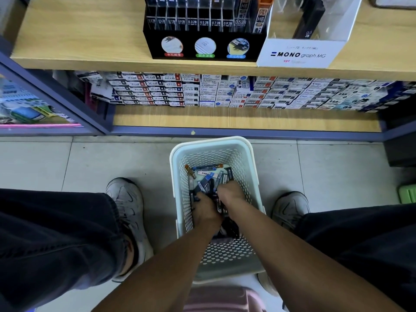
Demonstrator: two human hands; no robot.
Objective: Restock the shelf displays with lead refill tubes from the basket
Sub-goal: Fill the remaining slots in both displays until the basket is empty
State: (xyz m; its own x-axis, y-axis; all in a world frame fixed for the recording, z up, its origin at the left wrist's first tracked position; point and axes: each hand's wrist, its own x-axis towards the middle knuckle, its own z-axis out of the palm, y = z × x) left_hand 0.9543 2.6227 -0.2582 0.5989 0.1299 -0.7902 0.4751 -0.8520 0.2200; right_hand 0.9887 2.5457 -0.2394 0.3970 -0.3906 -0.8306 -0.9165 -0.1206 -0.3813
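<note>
Lead refill tubes (208, 180) in basket (252, 158): both hands, left (206, 209) and right (229, 192), buried among them gathering, grip unclear; next, lift a batch to black display (202, 47).

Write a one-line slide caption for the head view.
Both hands, left hand and right hand, dig among lead refill tubes in a floor basket below the shelf displays.

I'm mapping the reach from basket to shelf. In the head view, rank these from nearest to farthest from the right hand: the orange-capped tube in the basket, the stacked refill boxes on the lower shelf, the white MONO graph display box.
From the right hand, inside the pale perforated plastic basket:
1. Orange-capped tube, basket's far-left corner.
2. Stacked refill boxes, lower shelf.
3. White MONO graph display box, top shelf, right.
</note>
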